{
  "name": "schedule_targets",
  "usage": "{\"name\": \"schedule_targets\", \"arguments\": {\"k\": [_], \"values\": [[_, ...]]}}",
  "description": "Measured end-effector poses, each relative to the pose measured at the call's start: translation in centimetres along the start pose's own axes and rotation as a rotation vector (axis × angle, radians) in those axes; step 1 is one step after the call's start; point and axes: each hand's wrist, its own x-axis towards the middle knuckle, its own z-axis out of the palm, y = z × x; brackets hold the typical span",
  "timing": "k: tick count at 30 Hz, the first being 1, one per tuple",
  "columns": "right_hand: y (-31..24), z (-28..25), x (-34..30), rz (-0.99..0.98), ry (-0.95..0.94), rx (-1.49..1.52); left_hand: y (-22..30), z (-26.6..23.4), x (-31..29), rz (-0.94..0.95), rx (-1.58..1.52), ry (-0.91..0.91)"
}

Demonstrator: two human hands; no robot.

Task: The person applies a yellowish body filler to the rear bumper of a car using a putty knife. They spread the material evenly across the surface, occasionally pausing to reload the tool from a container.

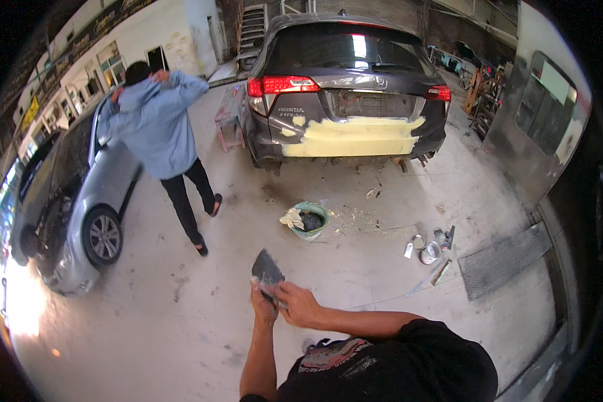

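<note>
In front of my body I hold a dark putty knife [268,266], its wide blade pointing up and away. My left hand [264,306] is closed round its lower end, thumb up against the blade. My right hand [297,303] reaches across from the right, its fingers closed at the base of the blade; whether they pinch a second piece there is too small to tell. Ahead stands a dark grey car [355,80], seen from behind, with pale yellow filler [358,139] spread across its lower tailgate.
A green bucket [317,233] with a rag at its rim stands on the floor ahead. Several cans [430,252] and tools lie at right, beside a textured metal plate [506,261]. At left, a person in a blue hoodie [155,124] stands by a silver car [104,194]. A loose door panel [539,100] leans at far right.
</note>
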Motion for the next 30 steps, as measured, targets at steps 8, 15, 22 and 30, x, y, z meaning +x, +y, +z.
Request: {"name": "schedule_targets", "arguments": {"k": [8,15,22,30], "values": [[0.2,-2.1,3.0,0.140,0.030,-0.005,0.0,0.5,0.2,-0.058,0.073,0.037],[2.5,-3.2,3.5,0.196,0.136,-0.117,1.5,0.7,0.2,-0.100,0.144,-0.147],[0.2,-2.9,0.9,0.049,0.077,-0.162,2.4,2.6,0.1,-0.058,0.686,-0.051],[-1.0,-3.1,0.6,-0.017,0.004,-0.177,2.5,2.6,-0.1,-0.057,0.763,-0.026]]}}
